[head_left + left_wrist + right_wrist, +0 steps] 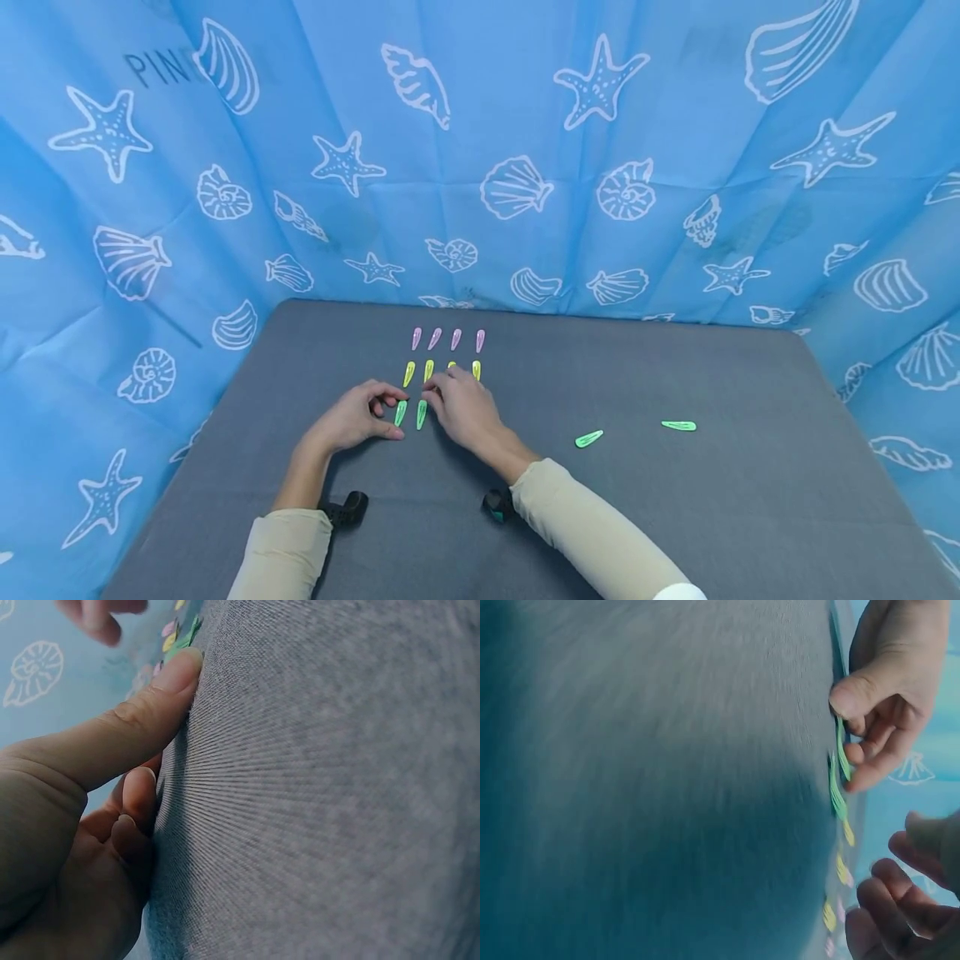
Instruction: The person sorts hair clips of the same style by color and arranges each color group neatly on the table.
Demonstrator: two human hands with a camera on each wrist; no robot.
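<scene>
My left hand [354,418] pinches a green snap hair clip [401,413] lengthwise on the table, with the index finger at its far end and the thumb at its near end. The right wrist view also shows this left hand [900,682] with the clip between finger and thumb. Just to the right lies a second green hair clip [422,415]. My right hand [467,410] is beside it, over the table; in the right wrist view its fingers [885,904] are loosely bent and hold nothing. Part of the yellow row is hidden behind this hand.
Beyond the hands lie a row of yellow hair clips [408,374] and a farther row of pink hair clips [417,338]. Two loose green clips, one nearer [588,438] and one farther right [678,426], lie on the grey table [750,500]. A blue shell-print curtain [465,208] hangs behind.
</scene>
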